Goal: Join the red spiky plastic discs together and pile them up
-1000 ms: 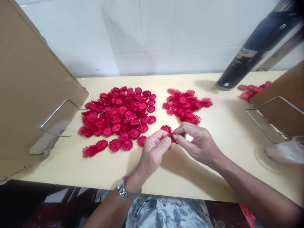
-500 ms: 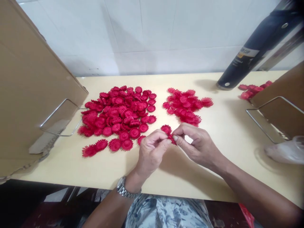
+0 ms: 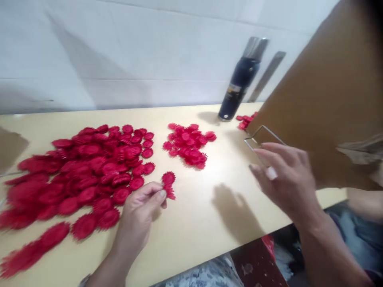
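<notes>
Between thumb and fingers, my left hand (image 3: 139,211) pinches a small toothed-edge red rosette (image 3: 170,191) just above the table. Beside it another red rosette (image 3: 168,177) shows, touching or overlapping it. My right hand (image 3: 289,179) is raised over the table's right side, blurred, with thumb and forefinger apart. A small white patch shows among its fingers; I cannot tell what it is. Left of my left hand spreads a large pile of red rosettes (image 3: 98,163). A smaller red rosette pile (image 3: 188,141) lies beyond, between the hands.
Behind my right hand stands a cardboard box (image 3: 323,99) with a bent wire frame (image 3: 269,129) at its edge. A dark blue flask (image 3: 239,87) stands near the wall. More red pieces (image 3: 247,120) lie by the box. Part of another person (image 3: 365,205) shows at right.
My right hand has let go of the red rosettes and moved right towards the box, its fingers opening. The view has swung right. My left hand still holds the rosette.
</notes>
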The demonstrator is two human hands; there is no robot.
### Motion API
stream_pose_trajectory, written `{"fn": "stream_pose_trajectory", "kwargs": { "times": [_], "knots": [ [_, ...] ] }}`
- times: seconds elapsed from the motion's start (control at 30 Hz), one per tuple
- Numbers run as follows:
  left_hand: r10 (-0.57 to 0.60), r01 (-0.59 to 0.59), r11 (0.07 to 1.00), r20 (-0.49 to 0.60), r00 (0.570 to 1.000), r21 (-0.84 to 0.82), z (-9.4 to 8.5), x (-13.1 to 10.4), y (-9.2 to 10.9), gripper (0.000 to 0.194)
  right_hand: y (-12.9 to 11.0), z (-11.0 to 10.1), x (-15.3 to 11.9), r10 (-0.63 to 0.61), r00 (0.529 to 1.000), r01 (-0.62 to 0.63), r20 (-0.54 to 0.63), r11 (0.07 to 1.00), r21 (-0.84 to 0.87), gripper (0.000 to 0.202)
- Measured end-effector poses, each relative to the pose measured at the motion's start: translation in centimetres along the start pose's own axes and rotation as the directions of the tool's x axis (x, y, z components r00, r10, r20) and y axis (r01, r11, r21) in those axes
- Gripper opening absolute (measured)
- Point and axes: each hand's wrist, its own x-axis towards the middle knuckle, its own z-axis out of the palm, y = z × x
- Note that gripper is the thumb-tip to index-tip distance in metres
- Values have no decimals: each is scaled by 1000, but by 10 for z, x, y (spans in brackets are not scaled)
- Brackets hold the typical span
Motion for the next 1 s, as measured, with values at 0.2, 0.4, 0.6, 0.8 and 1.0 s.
{"fn": "stream_pose_trajectory", "kwargs": {
  "times": [0.2, 0.4, 0.6, 0.8, 1.0],
  "knots": [
    [-37, 35, 998, 49, 998, 46, 7, 4, 7, 15, 85, -8, -51, 129, 972, -88, 199, 975, -202, 23],
    [-37, 36, 999, 41, 998, 41, 14, 8, 10, 15, 92, 6, -59, 48, 972, -17, 230, 991, -132, 21],
    [-82, 84, 992, 21, 996, -93, 21, 5, 13, 10, 92, -12, -50, 245, 966, -245, 81, 969, -21, 16],
    [-95, 102, 972, 44, 995, -213, 23, 5, 7, 9, 26, 6, -17, 163, 981, -183, 101, 952, 245, 11],
    [62, -39, 985, 131, 989, -171, 19, 2, 3, 10, -83, 25, 31, -226, 962, 25, 155, 635, 772, 9]
  ]
}}
